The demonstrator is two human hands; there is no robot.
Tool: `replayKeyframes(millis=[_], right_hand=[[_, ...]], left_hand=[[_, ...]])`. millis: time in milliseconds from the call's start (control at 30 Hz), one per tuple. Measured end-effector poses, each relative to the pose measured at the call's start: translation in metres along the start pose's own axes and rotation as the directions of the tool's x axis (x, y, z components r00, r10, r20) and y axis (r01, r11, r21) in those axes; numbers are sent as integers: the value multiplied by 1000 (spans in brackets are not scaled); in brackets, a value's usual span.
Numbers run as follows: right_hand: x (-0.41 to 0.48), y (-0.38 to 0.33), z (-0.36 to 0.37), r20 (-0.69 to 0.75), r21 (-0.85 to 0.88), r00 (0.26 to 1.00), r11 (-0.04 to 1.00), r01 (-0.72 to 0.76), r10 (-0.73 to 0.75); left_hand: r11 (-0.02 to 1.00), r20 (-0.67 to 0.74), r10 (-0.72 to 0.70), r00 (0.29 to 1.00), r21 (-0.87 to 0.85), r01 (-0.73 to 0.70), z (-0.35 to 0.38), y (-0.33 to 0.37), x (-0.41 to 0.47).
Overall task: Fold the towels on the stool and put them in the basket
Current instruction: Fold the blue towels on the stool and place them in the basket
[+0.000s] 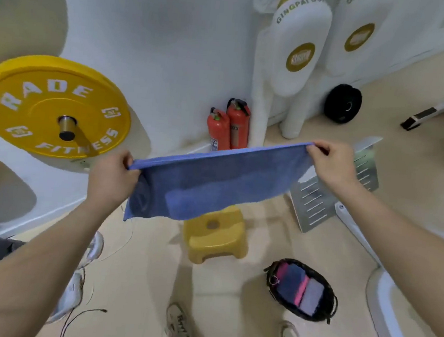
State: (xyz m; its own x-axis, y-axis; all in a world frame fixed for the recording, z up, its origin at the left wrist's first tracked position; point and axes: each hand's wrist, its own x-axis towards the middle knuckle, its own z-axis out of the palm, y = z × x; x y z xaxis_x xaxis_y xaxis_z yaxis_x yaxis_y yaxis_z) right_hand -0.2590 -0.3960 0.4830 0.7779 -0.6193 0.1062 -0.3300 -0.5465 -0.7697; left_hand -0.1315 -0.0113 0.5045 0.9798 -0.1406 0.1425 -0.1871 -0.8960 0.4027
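Both forearms reach forward; the left hand (pixel 112 177) and right hand (pixel 331 167) each have fingers pinched closed on a top corner of a blue towel (pixel 209 183), stretched taut in the air above the yellow stool (pixel 217 238). Near the stool on the floor, the dark basket (pixel 329 309) contains folded towels (pixel 301 289).
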Motion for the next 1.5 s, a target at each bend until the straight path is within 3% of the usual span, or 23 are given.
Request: replayKeyframes(millis=[133,267,400,500,600,633,733,767,834,867,934,1034,1100,1167,1334,1500], right_hand=[[-23,-4,42,-87,-121,996,992,-28,18],[-56,24,90,-56,-125,992,984,-123,117],[-67,102,186,-6,-158,991,979,-132,132],[-99,207,284,93,-201,963,952,-230,252],[-136,304,361,103,-232,914,903,-361,392],[-142,327,379,42,-211,882,867,-451,469],[-146,374,419,-79,-15,764,765,-644,641],[-145,384,429,-86,59,727,732,-679,681],[-143,403,445,-50,123,659,660,-741,750],[-141,408,450,-6,135,612,607,-783,791],[-135,416,458,121,156,567,549,-821,815],[-114,418,468,234,124,674,666,-735,700],[-91,412,469,332,180,713,701,-690,617],[-71,414,463,448,200,683,680,-706,577],[-75,438,420,514,145,677,725,-673,526],[-130,485,368,418,316,622,536,-783,661]], left_hand=[[999,70,6,998,-50,-3,15,-25,39],[990,138,78,987,-127,-60,51,-49,50],[984,246,173,954,-14,-175,175,-135,42],[952,442,202,874,119,-280,300,-215,10],[944,673,183,716,84,-320,398,-284,-27],[962,722,163,672,34,-270,425,-303,-37],[986,811,-2,585,-98,138,488,-344,-56],[956,822,-44,568,-130,263,502,-347,-58],[870,752,-101,651,-251,424,525,-349,-55],[803,699,-136,702,-337,491,532,-345,-51],[615,695,-145,704,-495,614,545,-325,-39],[503,719,-4,695,-600,623,560,-289,-27],[505,688,-1,726,-626,594,567,-267,-18],[540,690,24,724,-618,571,577,-256,-6],[630,711,111,694,-590,504,593,-215,6],[709,760,203,618,-549,442,609,-149,-30]])
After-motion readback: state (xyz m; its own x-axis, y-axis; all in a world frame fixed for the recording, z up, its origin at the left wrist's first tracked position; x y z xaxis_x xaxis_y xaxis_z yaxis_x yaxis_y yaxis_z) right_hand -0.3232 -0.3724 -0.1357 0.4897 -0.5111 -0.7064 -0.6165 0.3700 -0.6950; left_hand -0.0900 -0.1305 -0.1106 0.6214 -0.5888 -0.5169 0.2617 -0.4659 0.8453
